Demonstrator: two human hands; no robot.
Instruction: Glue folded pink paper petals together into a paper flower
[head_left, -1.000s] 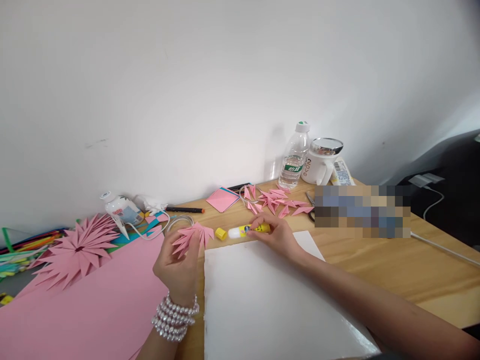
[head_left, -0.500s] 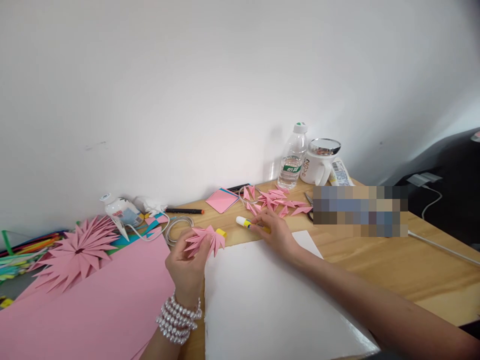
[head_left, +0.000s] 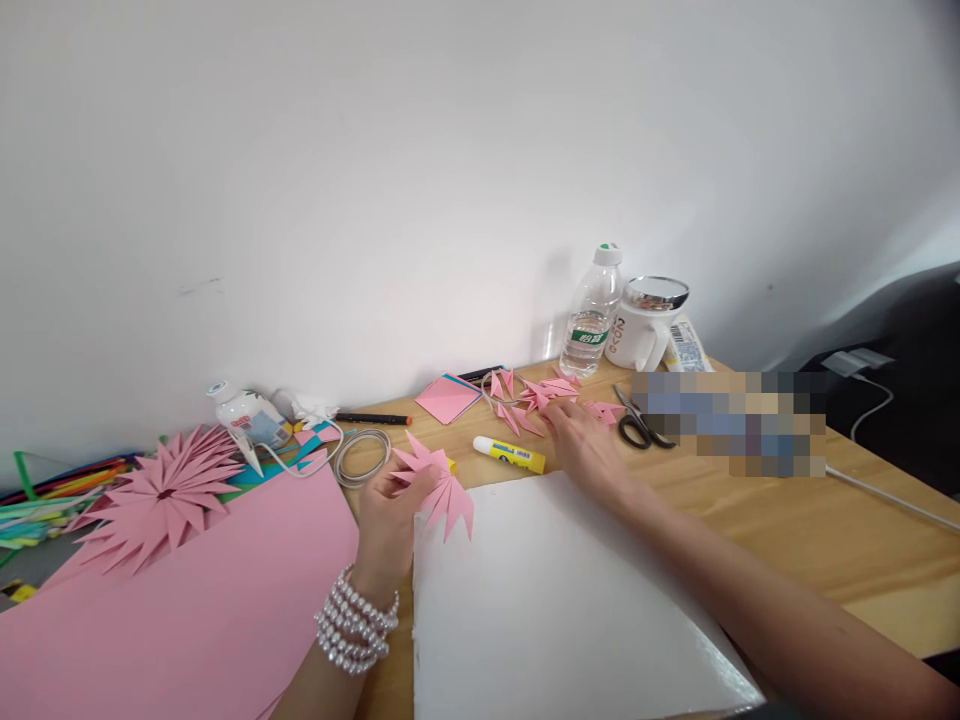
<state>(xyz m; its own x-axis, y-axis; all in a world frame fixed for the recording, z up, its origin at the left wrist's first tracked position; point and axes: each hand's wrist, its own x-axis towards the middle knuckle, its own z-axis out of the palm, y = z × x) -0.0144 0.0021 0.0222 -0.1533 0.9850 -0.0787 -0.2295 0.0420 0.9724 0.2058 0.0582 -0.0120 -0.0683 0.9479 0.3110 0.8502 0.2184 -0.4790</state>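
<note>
Half a second ago the right hand [head_left: 583,447] lay on the glue stick [head_left: 510,455]; now that smooth white-and-yellow tube lies uncapped and alone on the wooden worktop [head_left: 825,540], and the hand has moved beyond it, fingers spread loosely onto the heap of folded pink petals [head_left: 551,392]. The left hand [head_left: 390,520] has shifted right, thumb and fingers pinched on the pink paper fan [head_left: 441,488], whose sharp creased spikes now overhang the corner of the matte white sheet [head_left: 562,600].
</note>
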